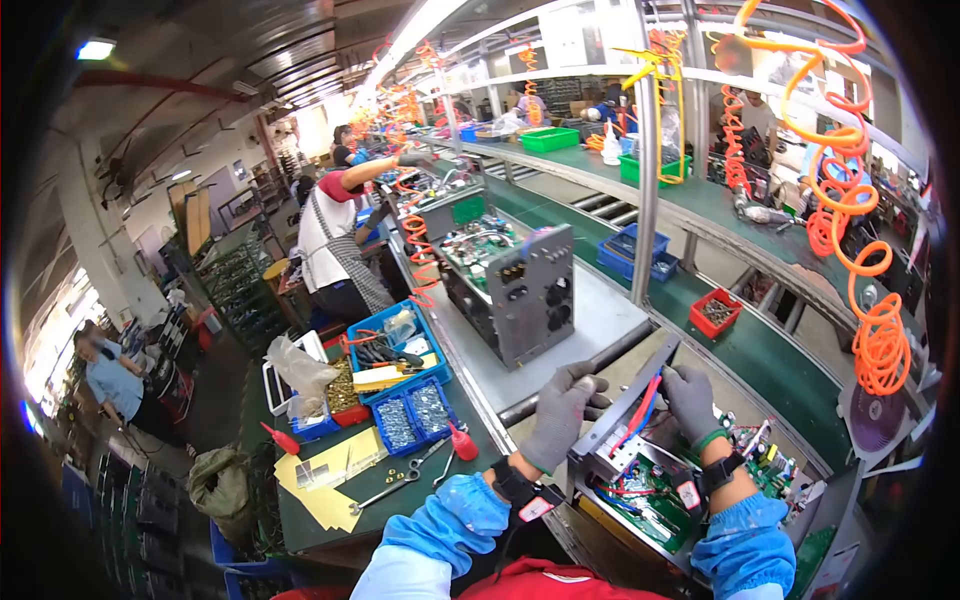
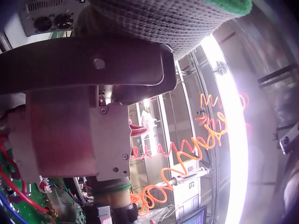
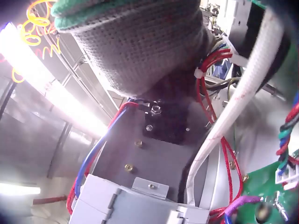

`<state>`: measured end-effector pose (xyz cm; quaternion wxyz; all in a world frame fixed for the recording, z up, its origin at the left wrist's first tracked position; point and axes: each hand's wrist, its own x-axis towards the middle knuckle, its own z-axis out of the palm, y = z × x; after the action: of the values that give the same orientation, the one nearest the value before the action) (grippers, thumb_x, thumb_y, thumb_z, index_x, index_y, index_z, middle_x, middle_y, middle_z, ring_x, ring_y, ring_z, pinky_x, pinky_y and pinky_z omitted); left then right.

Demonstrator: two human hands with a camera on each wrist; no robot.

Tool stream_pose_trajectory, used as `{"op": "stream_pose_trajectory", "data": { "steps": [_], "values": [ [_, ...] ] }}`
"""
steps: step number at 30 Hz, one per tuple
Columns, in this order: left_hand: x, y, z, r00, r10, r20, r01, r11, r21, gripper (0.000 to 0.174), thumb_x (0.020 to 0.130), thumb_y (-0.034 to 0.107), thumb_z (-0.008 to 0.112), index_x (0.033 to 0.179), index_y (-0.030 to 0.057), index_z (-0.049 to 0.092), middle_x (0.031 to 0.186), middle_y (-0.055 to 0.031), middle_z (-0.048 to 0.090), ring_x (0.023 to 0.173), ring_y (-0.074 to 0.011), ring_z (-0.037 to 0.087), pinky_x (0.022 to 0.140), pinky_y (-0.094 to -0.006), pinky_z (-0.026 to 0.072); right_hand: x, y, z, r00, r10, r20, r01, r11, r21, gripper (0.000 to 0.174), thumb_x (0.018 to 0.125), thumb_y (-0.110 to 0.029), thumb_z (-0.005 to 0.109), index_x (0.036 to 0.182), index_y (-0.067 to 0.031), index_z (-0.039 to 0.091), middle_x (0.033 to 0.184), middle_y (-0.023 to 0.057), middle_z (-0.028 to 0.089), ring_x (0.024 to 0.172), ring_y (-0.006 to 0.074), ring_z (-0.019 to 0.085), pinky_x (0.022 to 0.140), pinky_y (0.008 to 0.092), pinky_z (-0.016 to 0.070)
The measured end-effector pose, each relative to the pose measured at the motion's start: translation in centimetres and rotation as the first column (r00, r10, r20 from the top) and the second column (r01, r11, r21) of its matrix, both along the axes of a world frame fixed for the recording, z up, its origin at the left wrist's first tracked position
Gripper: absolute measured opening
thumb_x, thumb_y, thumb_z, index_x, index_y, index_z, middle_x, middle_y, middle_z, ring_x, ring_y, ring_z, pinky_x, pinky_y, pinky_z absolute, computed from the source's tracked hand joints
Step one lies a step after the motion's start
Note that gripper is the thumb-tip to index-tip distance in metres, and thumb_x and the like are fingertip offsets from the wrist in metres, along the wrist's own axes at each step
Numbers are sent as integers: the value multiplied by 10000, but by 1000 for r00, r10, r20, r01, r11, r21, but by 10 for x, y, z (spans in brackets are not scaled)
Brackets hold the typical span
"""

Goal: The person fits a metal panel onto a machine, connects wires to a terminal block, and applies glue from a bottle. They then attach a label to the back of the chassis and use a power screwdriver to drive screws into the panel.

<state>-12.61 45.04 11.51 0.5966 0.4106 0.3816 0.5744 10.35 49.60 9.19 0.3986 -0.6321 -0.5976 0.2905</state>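
Positioning the left hand (image 1: 560, 418) at the outer side and the right hand (image 1: 692, 405) at the inner side, grip on either not discernible, should best steady the grey panel (image 1: 624, 404), tilted beside the green circuit board (image 1: 655, 512), provided the red and blue wires (image 1: 637, 418) stay untrapped.

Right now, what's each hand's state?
Left hand: fingers bent; can't tell if holding anything.
Right hand: at the panel; can't tell if gripping it.
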Motion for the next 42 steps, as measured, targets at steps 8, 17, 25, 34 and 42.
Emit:
{"op": "stream_pose_trajectory", "data": {
  "steps": [8, 17, 25, 34, 42],
  "values": [
    [1, 2, 2, 992, 4, -129, -2, 1000, 14, 336, 990, 121, 523, 1285, -39, 516, 1031, -166, 663, 785, -171, 650, 681, -291, 551, 0, -16, 22, 944, 103, 314, -116, 993, 21, 326, 729, -304, 643, 954, -93, 748, 913, 201, 713, 886, 355, 692, 819, 440, 526],
    [5, 1, 76, 956, -140, -257, 193, 961, 198, 301, 961, 79, 586, 1228, -60, 593, 1060, -133, 683, 879, -167, 671, 721, -268, 552, -8, -59, 93, 937, 270, -223, -228, 954, 195, 318, 895, -224, 611, 1080, 17, 705, 956, 103, 706, 897, 172, 649, 817, 318, 510],
    [23, 0, 69, 867, 114, -486, 199, 814, 546, 216, 895, -37, 641, 1111, -39, 637, 1159, -101, 624, 995, -129, 625, 876, -262, 522, -20, -76, 106, 754, 378, -538, -330, 925, 187, 367, 932, -246, 647, 1126, 62, 695, 996, 102, 719, 943, 137, 643, 853, 290, 508],
    [25, -6, 77, 855, -32, -518, 270, 880, 391, 354, 888, 98, 631, 1219, -30, 627, 1173, -126, 630, 1033, -192, 638, 886, -299, 522, 12, -23, 68, 824, 241, -512, -183, 970, 163, 288, 843, -252, 681, 988, -7, 728, 867, 79, 716, 848, 151, 665, 781, 290, 515],
    [8, -12, 39, 746, -78, -662, 327, 908, 262, 420, 881, 126, 648, 1243, -79, 587, 1106, -178, 654, 997, -223, 671, 860, -329, 548, 23, 2, 33, 993, 32, 114, -25, 998, -58, 336, 741, -379, 666, 963, -141, 749, 886, 97, 735, 863, 286, 702, 815, 387, 532]
  ]
}}
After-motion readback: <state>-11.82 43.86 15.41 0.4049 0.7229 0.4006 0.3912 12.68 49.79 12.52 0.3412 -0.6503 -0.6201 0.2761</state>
